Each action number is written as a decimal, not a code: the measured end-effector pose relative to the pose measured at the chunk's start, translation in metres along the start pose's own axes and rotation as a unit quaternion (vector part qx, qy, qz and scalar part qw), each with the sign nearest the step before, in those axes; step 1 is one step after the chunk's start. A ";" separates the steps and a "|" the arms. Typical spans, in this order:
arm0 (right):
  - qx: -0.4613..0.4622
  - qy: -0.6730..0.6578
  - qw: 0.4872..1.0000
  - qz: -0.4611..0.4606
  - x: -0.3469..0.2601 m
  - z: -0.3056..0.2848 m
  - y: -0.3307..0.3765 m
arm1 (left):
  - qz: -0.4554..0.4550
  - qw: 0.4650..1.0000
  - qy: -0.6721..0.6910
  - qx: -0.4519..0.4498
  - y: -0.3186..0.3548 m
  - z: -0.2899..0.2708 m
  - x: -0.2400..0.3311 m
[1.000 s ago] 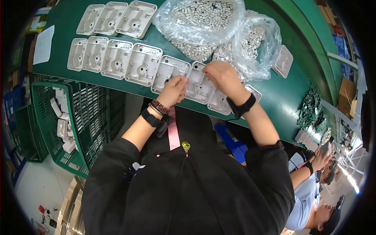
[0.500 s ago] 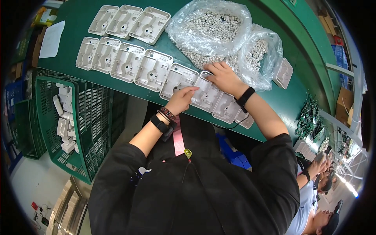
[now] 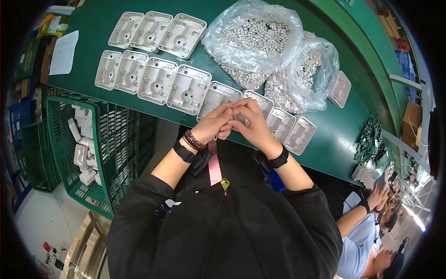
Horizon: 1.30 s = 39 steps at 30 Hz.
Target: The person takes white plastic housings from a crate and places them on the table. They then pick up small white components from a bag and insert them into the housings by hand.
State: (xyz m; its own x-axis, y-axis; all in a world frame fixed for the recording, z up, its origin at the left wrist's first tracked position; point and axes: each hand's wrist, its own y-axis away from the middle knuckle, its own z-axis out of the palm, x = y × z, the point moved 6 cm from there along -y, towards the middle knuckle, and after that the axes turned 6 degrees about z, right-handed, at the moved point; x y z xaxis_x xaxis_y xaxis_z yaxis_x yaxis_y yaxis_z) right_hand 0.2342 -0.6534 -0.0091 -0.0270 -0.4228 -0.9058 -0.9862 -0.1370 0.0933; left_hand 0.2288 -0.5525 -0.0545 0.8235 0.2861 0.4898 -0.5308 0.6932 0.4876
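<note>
My left hand and my right hand meet fingertip to fingertip above the table's front edge. The fingers of both are closed in a pinch; whatever lies between them is too small and hidden to name. Beneath and behind them runs a row of light grey plastic housings, open side up, and my hands partly cover the middle ones. Right beyond the row, two clear plastic bags hold many small whitish parts, some heaped at the bag mouths.
Three more housings form a second row at the back left, near a white paper sheet. A green crate with grey parts stands at left. One housing and dark green pieces lie right. A co-worker's hands show lower right.
My right hand has drawn back from the small parts by the bags to meet my left hand. The left fingers have gone from pointing to pinching. The whole view has shifted slightly.
</note>
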 end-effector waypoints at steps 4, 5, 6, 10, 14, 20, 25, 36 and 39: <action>0.018 -0.034 0.998 0.045 0.011 0.002 -0.001 | -0.016 1.000 0.001 -0.023 0.003 0.000 0.007; 0.016 -0.067 0.996 0.057 0.013 0.000 0.000 | -0.016 0.999 0.005 -0.031 0.003 0.000 0.007; 0.013 -0.100 0.993 0.068 0.016 -0.001 -0.001 | -0.016 0.999 0.010 -0.040 0.004 0.000 0.007; -0.005 -0.174 0.982 0.078 0.019 0.001 -0.008 | 0.000 0.998 -0.047 -0.053 0.001 -0.003 0.012; 0.022 -0.234 0.963 0.134 0.026 0.008 -0.011 | 0.028 0.999 -0.021 0.012 -0.006 -0.013 0.011; 0.032 -0.069 0.994 0.075 0.005 0.006 -0.022 | 0.008 0.993 0.073 0.094 -0.008 -0.023 0.012; 0.021 -0.042 0.998 0.036 0.011 0.008 -0.030 | -0.024 0.997 0.040 0.061 -0.006 -0.024 0.011; -0.076 0.347 0.900 -0.253 0.005 0.022 -0.087 | 0.188 0.723 -0.645 0.159 0.003 -0.054 0.055; -0.172 0.416 0.851 -0.271 0.017 0.041 -0.096 | 0.138 0.746 -0.628 0.176 0.003 -0.063 0.055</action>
State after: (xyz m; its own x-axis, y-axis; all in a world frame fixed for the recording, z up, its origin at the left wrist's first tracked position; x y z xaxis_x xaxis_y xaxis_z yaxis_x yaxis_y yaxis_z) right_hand 0.3212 -0.6105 -0.0508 0.6826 -0.6823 -0.2619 -0.7071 -0.7071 -0.0008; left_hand 0.2853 -0.4926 -0.0717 -0.0448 -0.6124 0.7893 -0.8474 0.4418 0.2946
